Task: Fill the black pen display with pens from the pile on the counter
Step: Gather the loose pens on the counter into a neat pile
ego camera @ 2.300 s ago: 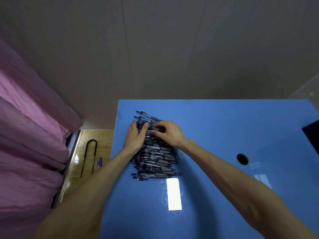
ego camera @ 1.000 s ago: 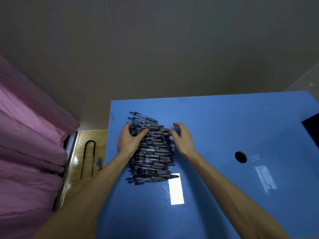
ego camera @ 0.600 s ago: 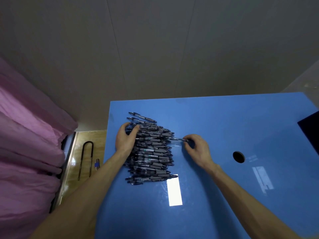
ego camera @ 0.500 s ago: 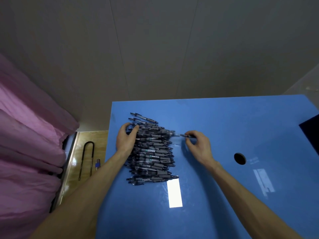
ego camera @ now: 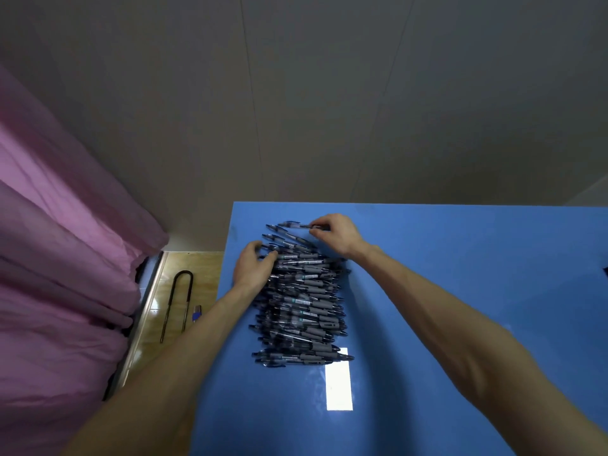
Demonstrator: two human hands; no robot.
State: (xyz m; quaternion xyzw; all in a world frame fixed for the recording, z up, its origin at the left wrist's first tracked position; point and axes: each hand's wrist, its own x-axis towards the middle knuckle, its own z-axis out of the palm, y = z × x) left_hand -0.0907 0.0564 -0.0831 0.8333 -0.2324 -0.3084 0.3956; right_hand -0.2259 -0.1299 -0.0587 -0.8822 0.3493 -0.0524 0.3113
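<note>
A long pile of dark pens with grey grips [ego camera: 301, 304] lies on the blue counter [ego camera: 444, 291], stretching from near the far left corner toward me. My left hand [ego camera: 253, 268] rests against the pile's left side near its far end, fingers curled round the ends of several pens. My right hand [ego camera: 332, 233] is at the far end of the pile and pinches one pen [ego camera: 294, 225] by its right end; the pen lies level just past the heap. A dark sliver at the right edge [ego camera: 604, 273] may be the black pen display; little of it shows.
A pink curtain [ego camera: 59, 258] hangs at the left. Below the counter's left edge is a wooden floor with a black U-shaped bar [ego camera: 179, 301] and a small blue object [ego camera: 196, 313]. A grey wall stands behind the counter. A bright light reflection [ego camera: 339, 380] lies near the pile.
My right hand moved from the right of the pile to its far end, still pinching a pen. The view shifted, hiding the round hole in the counter. My left hand stayed at the pile's left side.
</note>
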